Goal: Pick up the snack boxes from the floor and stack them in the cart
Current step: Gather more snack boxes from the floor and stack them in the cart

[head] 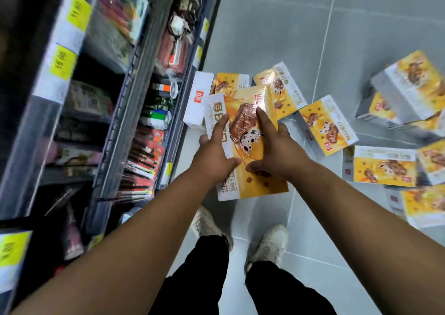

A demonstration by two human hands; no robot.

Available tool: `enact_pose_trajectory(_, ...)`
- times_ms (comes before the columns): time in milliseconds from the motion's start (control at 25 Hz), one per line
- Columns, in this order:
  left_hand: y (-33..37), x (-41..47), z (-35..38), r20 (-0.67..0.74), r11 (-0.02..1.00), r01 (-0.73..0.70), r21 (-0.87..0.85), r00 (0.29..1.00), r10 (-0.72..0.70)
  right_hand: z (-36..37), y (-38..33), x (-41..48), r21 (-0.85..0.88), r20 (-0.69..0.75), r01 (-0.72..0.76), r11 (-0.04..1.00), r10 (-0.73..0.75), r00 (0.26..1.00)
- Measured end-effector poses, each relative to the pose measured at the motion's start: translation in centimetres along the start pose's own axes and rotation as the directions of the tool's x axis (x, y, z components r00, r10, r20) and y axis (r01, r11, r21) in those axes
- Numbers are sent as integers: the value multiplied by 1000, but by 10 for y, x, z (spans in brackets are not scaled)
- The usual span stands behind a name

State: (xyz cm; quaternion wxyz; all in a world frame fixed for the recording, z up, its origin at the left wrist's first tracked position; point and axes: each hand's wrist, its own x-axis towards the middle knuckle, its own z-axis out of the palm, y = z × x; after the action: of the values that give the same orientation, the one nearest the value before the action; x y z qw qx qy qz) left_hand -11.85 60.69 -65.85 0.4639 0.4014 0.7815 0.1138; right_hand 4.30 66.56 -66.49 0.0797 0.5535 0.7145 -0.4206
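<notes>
left hand (pixel 214 152) and right hand (pixel 277 152) gripping one yellow snack box (pixel 245 119) by its side edges, more boxes (pixel 327 126) scattered on grey floor (pixel 265 25), stocked shelf (pixel 125 122) at left

Motion blur is smearing the shelf goods (pixel 115 25) and the figures on the yellow price tags (pixel 78 11), leaving them unreadable. The left hand (pixel 214 155) and right hand (pixel 277 153) are covering part of the held snack box (pixel 248 102), which is partly hiding the boxes beneath (pixel 228 83). The picture's right edge is cutting off the blurred floor boxes (pixel 431 160).
</notes>
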Motion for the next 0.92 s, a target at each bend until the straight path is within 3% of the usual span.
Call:
enact_pose_trajectory(200,121,-102,-70,-34,986,-163,40,986,164,-128,-50,-109,13,-100,16,1000,-15,995)
enact_pose_trajectory(440,243,-221,-121,-147,912,-382,149,904,402,-256,-93,-239,13,-317,80,997,-72,946)
enact_pose_trajectory(920,380,-346,-136,-32,674,-682,284,695,718,-356,-96,-404,86,-604,30,996,28,796)
